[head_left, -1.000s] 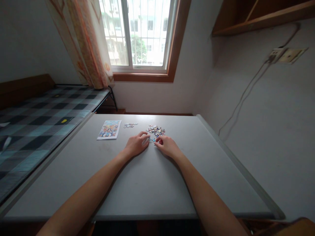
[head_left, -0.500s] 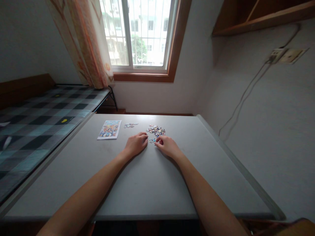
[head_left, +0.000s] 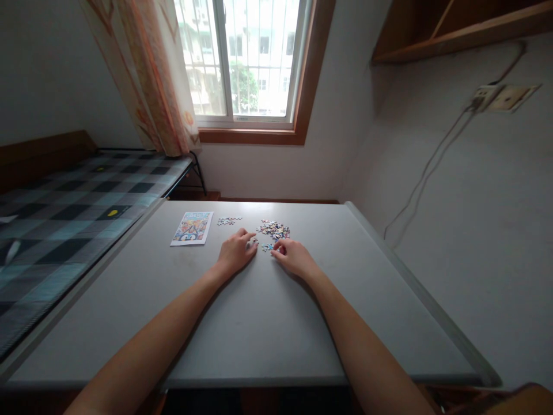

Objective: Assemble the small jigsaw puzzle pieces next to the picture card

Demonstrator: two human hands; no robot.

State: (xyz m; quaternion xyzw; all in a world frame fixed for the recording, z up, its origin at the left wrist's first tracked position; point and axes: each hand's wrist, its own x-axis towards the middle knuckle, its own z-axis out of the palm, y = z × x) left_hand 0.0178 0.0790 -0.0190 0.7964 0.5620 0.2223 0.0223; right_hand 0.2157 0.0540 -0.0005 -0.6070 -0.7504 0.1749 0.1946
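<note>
My left hand (head_left: 236,251) rests on the white table, left of the puzzle pieces, its fingers apart, with what looks like a small piece beneath them. My right hand (head_left: 295,256) is pinched at the near side of the pile, thumb and fingertips together; what they hold is too small to make out. Between the hands lies a small blue cluster of pieces (head_left: 267,247). The main pile of puzzle pieces (head_left: 275,229) sits just beyond. A smaller group of pieces (head_left: 228,221) is farther left, beside a colourful picture sheet (head_left: 192,228).
The table (head_left: 259,323) stretches from me toward the window (head_left: 254,63). A bed with a checked cover (head_left: 108,184) stands along its left side. On the right wall a cable (head_left: 425,173) hangs from a socket (head_left: 486,97), under a wooden shelf (head_left: 458,34).
My left hand has shifted slightly left, and its fingers have spread, showing a gap between thumb and forefinger. My right hand has hardly moved.
</note>
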